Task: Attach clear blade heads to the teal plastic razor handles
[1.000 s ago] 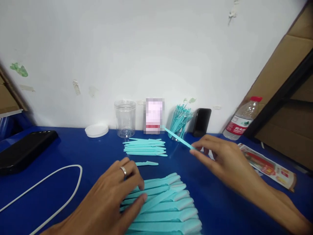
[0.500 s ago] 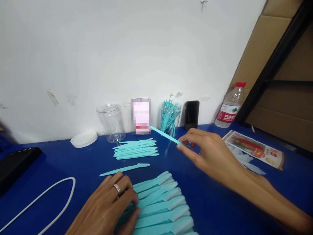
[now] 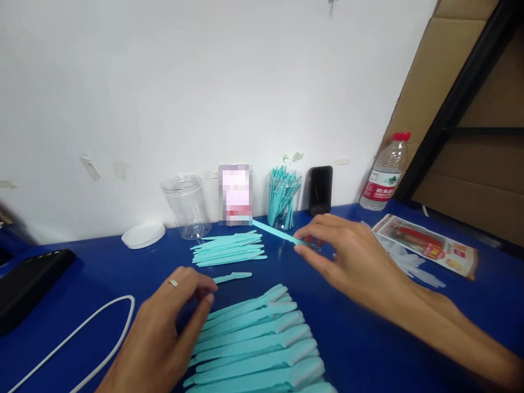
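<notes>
My right hand (image 3: 344,248) pinches a turquoise eyebrow razor (image 3: 274,230) near one end, above the table and in front of the jar. My left hand (image 3: 164,322), with a ring on one finger, hovers beside the large fanned row of eyebrow razors (image 3: 262,338). Its fingers are curled with a gap to the thumb, and nothing shows between them. The fingertips partly cover a single razor (image 3: 237,275) lying on the table. Farther back is a small pile of razors (image 3: 229,248). A clear jar (image 3: 284,199) holds several more upright.
On the blue table (image 3: 368,338) stand an open clear jar (image 3: 188,207), a pixelated screen (image 3: 236,194), a black phone (image 3: 320,190) and a water bottle (image 3: 385,172). A white lid (image 3: 143,236), black device (image 3: 33,284), white cable (image 3: 126,322), packet (image 3: 429,245) and translucent pieces (image 3: 409,265) lie around.
My left hand has drawn left and up off the fanned row, towards the single razor. My right hand still holds its razor, almost in the same place.
</notes>
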Demonstrator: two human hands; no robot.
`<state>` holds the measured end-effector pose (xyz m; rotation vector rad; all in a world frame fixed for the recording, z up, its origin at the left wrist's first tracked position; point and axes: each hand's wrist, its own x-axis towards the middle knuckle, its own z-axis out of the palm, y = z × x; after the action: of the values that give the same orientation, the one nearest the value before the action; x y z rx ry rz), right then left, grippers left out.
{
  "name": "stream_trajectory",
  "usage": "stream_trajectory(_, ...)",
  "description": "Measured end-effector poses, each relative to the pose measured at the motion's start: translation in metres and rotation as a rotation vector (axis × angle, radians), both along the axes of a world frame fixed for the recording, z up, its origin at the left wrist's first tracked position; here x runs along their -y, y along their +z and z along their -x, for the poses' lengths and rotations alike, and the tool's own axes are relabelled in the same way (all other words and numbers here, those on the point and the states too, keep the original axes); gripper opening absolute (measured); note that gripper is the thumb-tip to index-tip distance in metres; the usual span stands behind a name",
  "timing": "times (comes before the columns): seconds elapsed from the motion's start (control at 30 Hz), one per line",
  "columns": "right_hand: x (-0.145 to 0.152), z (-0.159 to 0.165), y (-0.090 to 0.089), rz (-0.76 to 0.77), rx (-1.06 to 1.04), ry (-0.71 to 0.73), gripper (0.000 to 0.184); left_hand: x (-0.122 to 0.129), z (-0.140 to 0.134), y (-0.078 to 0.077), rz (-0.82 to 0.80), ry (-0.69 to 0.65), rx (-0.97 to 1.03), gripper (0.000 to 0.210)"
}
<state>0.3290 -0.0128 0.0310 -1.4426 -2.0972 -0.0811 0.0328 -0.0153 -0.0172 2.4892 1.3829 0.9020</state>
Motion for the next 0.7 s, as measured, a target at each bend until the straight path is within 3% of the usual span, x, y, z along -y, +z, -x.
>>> stream_trajectory(0.1, 0.01, 0.004, 0.002, 0.063, 0.022, 0.121, 0.011, -0.015, 0.016, 0.002, -0.042, 0.155, 0.072, 0.018)
stream_trajectory(0.2, 0.023, 0.015, 0.001, 0.229, 0.089, 0.271, 0.01, -0.028, 0.026, 0.0, -0.032, 0.212, 0.075, 0.024)
stream_trajectory(0.3, 0.033, 0.029, -0.003, 0.337, 0.18, 0.363, 0.012, -0.033, 0.027, -0.004, -0.02, 0.164, 0.021, 0.024)
stream_trajectory(0.47, 0.038, 0.034, -0.009, 0.27, 0.139, 0.415, 0.01, -0.034, 0.026, -0.014, 0.047, 0.031, -0.098, 0.019)
stream_trajectory(0.57, 0.025, 0.019, -0.005, 0.154, 0.037, 0.331, 0.013, -0.035, 0.027, -0.019, 0.069, 0.002, -0.122, 0.019)
stream_trajectory(0.7, -0.006, -0.015, 0.006, -0.037, 0.028, -0.006, 0.02, -0.04, 0.032, -0.026, 0.074, -0.01, -0.12, 0.018)
